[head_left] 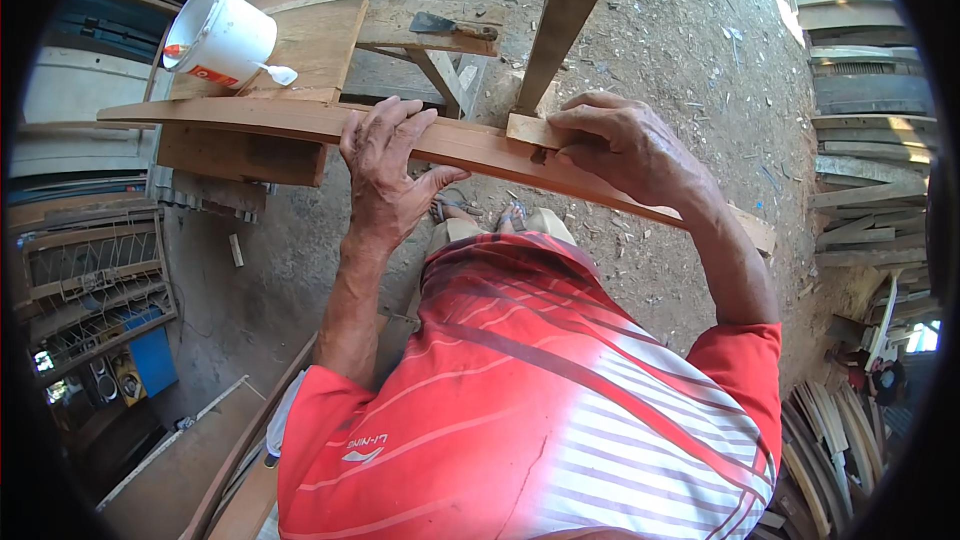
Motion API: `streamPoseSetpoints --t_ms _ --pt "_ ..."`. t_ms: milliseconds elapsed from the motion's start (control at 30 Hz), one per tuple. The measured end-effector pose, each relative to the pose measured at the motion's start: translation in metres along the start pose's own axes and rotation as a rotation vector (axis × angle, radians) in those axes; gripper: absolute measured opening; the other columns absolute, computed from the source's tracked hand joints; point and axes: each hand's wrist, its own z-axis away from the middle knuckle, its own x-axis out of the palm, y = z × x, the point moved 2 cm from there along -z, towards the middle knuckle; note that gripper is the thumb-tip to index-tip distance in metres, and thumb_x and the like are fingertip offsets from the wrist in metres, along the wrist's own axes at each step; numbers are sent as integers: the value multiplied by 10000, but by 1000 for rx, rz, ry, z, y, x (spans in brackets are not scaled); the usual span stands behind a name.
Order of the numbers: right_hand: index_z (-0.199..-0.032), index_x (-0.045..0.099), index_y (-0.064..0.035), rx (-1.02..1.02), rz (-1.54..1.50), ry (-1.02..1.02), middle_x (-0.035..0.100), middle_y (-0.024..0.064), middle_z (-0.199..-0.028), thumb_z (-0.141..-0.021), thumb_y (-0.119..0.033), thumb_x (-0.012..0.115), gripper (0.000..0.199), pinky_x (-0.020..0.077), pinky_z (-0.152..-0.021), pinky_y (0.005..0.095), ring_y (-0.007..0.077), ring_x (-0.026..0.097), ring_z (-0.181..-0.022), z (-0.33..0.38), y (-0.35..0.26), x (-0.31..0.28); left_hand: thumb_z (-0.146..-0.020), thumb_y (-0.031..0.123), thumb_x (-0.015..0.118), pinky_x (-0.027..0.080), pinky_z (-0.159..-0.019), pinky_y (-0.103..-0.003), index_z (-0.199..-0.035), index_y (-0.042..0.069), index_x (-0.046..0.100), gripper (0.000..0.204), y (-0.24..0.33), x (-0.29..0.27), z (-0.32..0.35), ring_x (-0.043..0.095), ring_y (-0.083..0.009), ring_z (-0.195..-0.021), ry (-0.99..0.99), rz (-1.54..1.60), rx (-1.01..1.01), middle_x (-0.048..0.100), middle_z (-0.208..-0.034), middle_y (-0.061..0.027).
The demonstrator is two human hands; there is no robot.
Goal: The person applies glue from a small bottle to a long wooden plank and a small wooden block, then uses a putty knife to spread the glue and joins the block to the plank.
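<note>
A long wooden plank (460,140) crosses in front of me, its left end on the bench top and its right end reaching past my right forearm. My left hand (388,160) grips it near the middle, fingers over the far edge and thumb apart on the near side. With my right hand (625,145) I pinch a small pale wood block (527,130) against the plank's upper edge. Beside the block, a dark hole or notch (541,155) shows in the plank. Part of the block is hidden by my right fingers.
A tilted white bucket (240,40) with a white-tipped tool (279,74) stands on the wooden bench (320,10). Beyond lies a broad-bladed scraper (435,24) on a board. An upright timber (570,10) rises ahead. Stacked boards (870,140) line the right; wood chips litter the floor.
</note>
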Motion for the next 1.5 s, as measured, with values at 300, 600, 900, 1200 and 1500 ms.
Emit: streamPoseSetpoints --t_ms 300,600,900,1200,1500 --pt "-1179 715 -21 29 27 3 684 167 -1111 -926 -151 745 286 542 -911 454 368 655 -1066 0 -3 2 -697 429 923 298 -1225 -533 -1352 129 666 765 5 -8 -5 547 -258 -1387 -69 -40 -26 649 -1396 -40" --pt "-1336 671 -18 100 -11 19 682 191 -1136 -953 -102 697 393 544 -933 450 374 667 -1097 23 2 -4 -692 431 939 274 -1237 -570 -1427 137 613 857 16 -11 -17 541 -277 -1394 -170 -29 -27 634 -1427 -63" --pt "-1346 677 -17 -19 -7 63 688 207 -1161 -988 -127 686 375 555 -905 453 378 687 -1066 11 -4 3 -751 346 905 270 -1244 -576 -1588 216 491 942 40 0 -34 552 -279 -1384 -336 131 119 612 -1471 -82" --pt "-1345 706 -57 44 -25 11 724 184 -1123 -1020 -150 650 343 561 -887 444 369 699 -1027 11 11 2 -729 292 917 354 -1210 -528 -1539 170 543 899 36 3 -38 571 -296 -1364 -301 193 206 626 -1454 -102" --pt "-1406 656 -64 83 -41 7 721 185 -1184 -946 -231 762 501 550 -942 458 380 690 -1083 16 0 0 -698 286 947 466 -1088 -457 -1444 103 588 848 30 4 -44 624 -333 -1298 -287 295 232 651 -1398 -136"
